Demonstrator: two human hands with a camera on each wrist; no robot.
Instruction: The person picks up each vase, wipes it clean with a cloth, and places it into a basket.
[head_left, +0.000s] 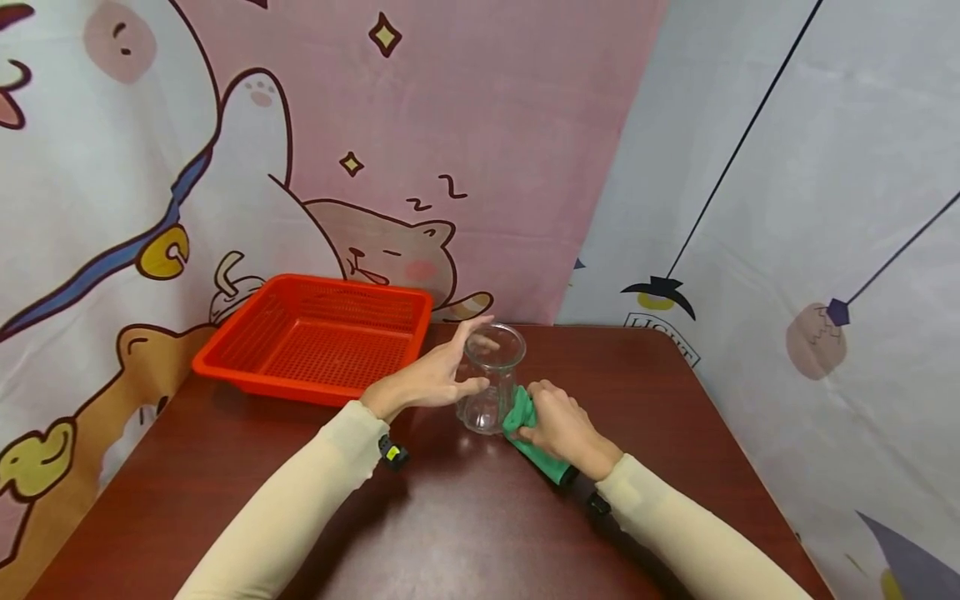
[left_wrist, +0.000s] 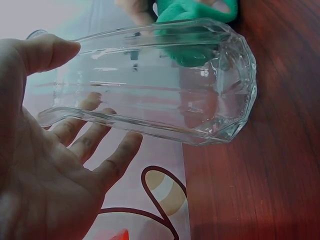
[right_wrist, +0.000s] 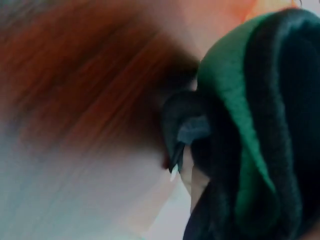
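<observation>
So there's a clear glass jar standing upright on the dark wooden table, and both hands are on it. The left hand is up against the jar's left side with fingers spread and mostly straight, thumb low on the glass near the front and fingertips reaching round the far side by the rim. It's more of a steadying touch than a real clamp. In the left wrist view you can see the open palm with the ribbed glass right above the fingers.

On the other side of the jar, the right hand is curled tight around a bunched green cloth, pressing it against the lower right wall of the jar. The right wrist view is mostly blur plus green fabric.

Beyond the left hand, further back, sits an orange basket against the cartoon backdrop.
</observation>
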